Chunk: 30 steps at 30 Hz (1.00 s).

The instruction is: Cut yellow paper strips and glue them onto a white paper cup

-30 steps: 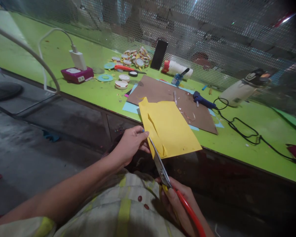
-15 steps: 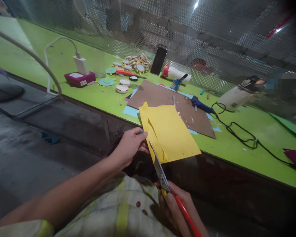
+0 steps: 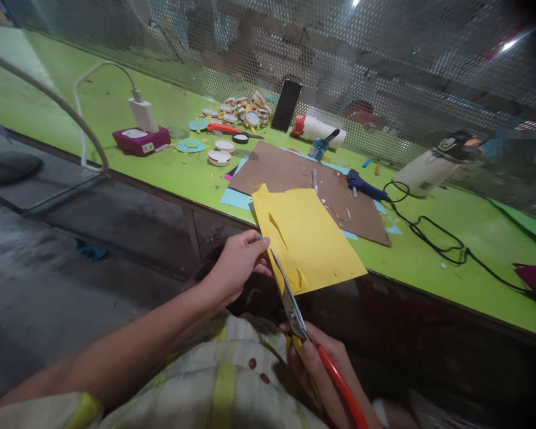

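Observation:
A yellow sheet of paper (image 3: 315, 241), with a cut flap along its left side, is pinched at the left edge by my left hand (image 3: 241, 262). My right hand (image 3: 324, 369) is closed round the red and yellow handles of the scissors (image 3: 295, 319). Their blades lie along the paper's lower left edge, with the tip close to my left thumb. Part of the sheet overlaps a brown board (image 3: 277, 170) on the green table. My left fingertips are partly hidden behind the paper.
Behind the board are a glue gun (image 3: 366, 187) with a black cord, a small blue bottle (image 3: 318, 148), a phone (image 3: 286, 106) and a pile of round pieces (image 3: 250, 113). A purple power socket (image 3: 142, 140) stands left; a white bottle (image 3: 424, 170) lies right.
The scissors' tip sits slightly higher along the paper's left edge. Both hands keep their grips, and the view has shifted a little.

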Motion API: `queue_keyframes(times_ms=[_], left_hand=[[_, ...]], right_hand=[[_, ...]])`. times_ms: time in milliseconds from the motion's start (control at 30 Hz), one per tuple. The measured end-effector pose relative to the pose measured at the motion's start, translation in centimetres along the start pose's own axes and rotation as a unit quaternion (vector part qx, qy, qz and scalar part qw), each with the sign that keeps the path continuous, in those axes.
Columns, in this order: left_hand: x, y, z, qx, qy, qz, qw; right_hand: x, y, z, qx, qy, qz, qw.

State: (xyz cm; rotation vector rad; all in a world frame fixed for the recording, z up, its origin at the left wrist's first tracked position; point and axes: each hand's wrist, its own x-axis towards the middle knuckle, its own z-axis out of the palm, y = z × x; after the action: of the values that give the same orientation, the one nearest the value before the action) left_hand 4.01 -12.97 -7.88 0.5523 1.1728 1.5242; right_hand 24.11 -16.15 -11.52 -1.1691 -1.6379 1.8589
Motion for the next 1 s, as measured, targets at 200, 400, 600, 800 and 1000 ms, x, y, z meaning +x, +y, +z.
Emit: queue_keyframes(times_ms=[200,400,600,800,1000], left_hand=[[0.05,-0.08,0.03,0.002,-0.008,0.003,1.0],[0.25,0.07,-0.11,-0.001,0.009,-0.001,1.0],[0.29,-0.08,-0.06,-0.022,0.021,0.001,1.0],[-0.03,-0.46,-0.04,-0.013,0.014,0.008,1.0],[-0.21,-0.33,0.08,-0.002,0.015,0.012,1.0]], right_hand=[[-0.02,0.13,-0.25,-0.013,-0.001,-0.011,1.0],[-0.17,0.09,-0.37,-0.033,0.011,0.009,0.999],[-0.22,0.16,-0.49,-0.026,0.012,0.011,1.0],[-0.07,-0.08,-0.28,-0.02,-0.002,0.004,1.0],[0.06,0.06,-0.26,-0.03,0.001,-0.006,1.0]])
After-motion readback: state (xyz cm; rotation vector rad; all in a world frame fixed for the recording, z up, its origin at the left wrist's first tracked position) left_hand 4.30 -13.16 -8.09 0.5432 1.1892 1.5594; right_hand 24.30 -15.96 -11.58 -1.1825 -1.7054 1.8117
